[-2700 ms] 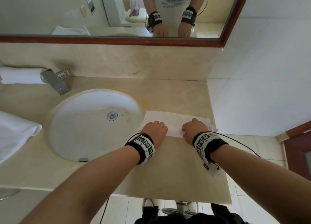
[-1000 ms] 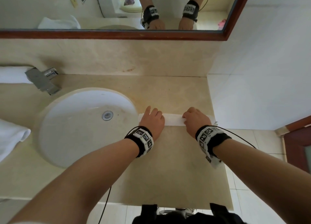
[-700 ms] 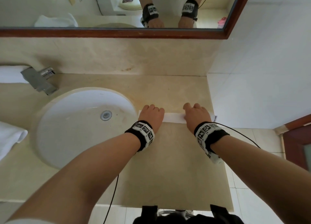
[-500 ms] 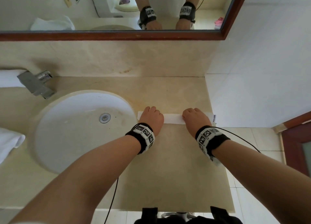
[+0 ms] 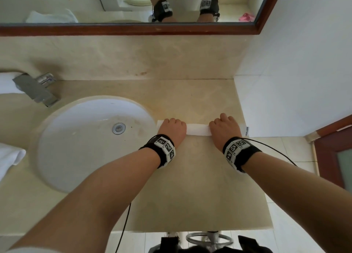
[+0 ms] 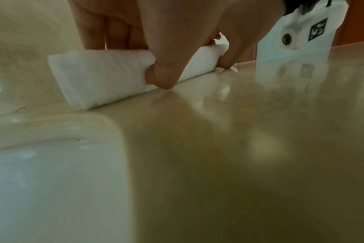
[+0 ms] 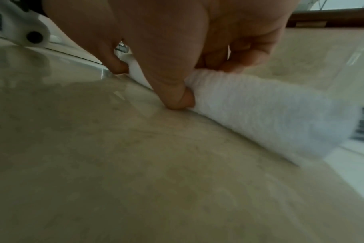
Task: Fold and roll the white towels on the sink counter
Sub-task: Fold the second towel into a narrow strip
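Note:
A white towel point(image 5: 198, 131) lies rolled into a narrow cylinder on the beige counter point(image 5: 200, 186), right of the sink. My left hand point(image 5: 172, 128) grips its left part, thumb at the near side and fingers over the top, as the left wrist view shows on the roll point(image 6: 106, 75). My right hand point(image 5: 224, 127) grips the right part the same way, thumb pressed against the roll point(image 7: 260, 111) in the right wrist view. A small label point(image 5: 247, 131) sticks out at the roll's right end.
The white basin point(image 5: 91, 138) and a chrome faucet point(image 5: 36, 90) are to the left. A rolled towel point(image 5: 7, 83) lies behind the faucet and a loose white towel point(image 5: 9, 157) at the far left. The counter ends at the white wall point(image 5: 295, 81) on the right.
The flat folded towel has been rolled away from me into a tight cylinder. Both hands moved forward with it and now curl round the roll.

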Motion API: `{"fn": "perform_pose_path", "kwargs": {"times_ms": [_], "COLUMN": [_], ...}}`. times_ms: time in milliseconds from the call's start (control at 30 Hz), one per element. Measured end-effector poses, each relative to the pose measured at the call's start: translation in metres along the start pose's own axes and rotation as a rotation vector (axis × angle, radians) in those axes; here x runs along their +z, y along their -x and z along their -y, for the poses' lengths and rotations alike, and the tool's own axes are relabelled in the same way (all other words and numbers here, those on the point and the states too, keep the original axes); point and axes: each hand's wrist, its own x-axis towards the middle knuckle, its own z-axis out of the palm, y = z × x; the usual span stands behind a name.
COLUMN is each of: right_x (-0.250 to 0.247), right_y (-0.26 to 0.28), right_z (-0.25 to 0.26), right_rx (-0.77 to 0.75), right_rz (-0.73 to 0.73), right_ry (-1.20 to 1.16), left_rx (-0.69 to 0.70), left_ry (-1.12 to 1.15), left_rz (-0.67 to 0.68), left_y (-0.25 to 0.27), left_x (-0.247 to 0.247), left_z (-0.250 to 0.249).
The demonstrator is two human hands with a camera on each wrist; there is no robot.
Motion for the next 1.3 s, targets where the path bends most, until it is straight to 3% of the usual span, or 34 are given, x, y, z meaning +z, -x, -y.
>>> {"fn": "perform_pose_path", "kwargs": {"times_ms": [267,400,667,867,967,1033,1167,1300], "right_x": [-0.009,-0.029,-0.078,-0.114,-0.135,-0.153,-0.185,-0.208], "right_y": [0.018,0.023,0.031,0.03,0.022,0.014,-0.005,-0.026], "right_z": [0.027,0.041,0.102,0.188,0.237,0.272,0.343,0.415], "right_rx": [0.021,-0.012,-0.269,-0.484,-0.583,-0.647,-0.688,-0.665], "right_rz": [0.099,0.067,-0.021,-0.081,-0.103,-0.117,-0.114,-0.14], "right_ry": [-0.168,-0.162,-0.109,-0.14,-0.148,-0.146,-0.108,-0.11], "left_rx": [-0.052,-0.053,-0.249,-0.401,-0.396,-0.379,-0.412,-0.417], "left_ry": [0.038,0.005,0.042,0.012,-0.02,0.008,0.124,0.153], "left_rz": [-0.118,-0.157,-0.14,-0.126,-0.206,-0.161,0.01,-0.053], "left_y": [0.029,0.056,0.141,0.234,0.274,0.301,0.343,0.376], "left_x": [0.01,0.009,0.002,0.012,0.035,0.049,0.062,0.081], "left_z": [0.015,0.036,0.091,0.145,0.189,0.225,0.293,0.361]}}
